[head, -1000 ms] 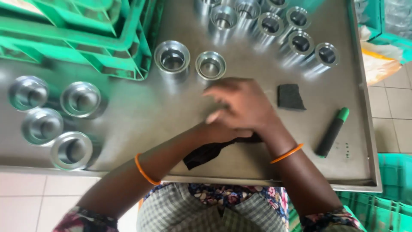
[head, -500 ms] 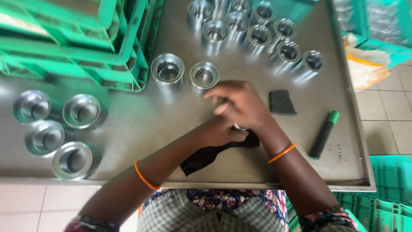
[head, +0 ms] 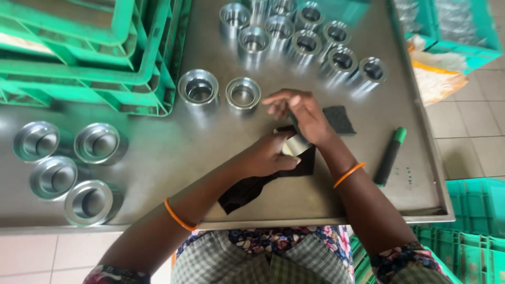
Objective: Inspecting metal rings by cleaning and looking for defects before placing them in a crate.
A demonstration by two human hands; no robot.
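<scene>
My left hand (head: 267, 156) grips a shiny metal ring part (head: 295, 146) wrapped in a long black cloth (head: 247, 190) near the middle of the steel table (head: 173, 158). My right hand (head: 302, 114) is on top of the part, pinching the cloth against it with some fingers spread. Most of the part is hidden by both hands. Two more metal rings (head: 198, 88) (head: 243, 94) stand just beyond my hands.
A black abrasive pad (head: 338, 119) and a black-green marker (head: 390, 156) lie to the right. Several metal rings (head: 307, 44) cluster at the back, several flanged ones (head: 67, 160) at the left. Green crates (head: 89, 52) are stacked at the back left, with others (head: 468, 231) at the right.
The hands have shifted slightly right on the table. My right hand's fingers have lifted and spread over the part, and the metal piece now shows between the hands.
</scene>
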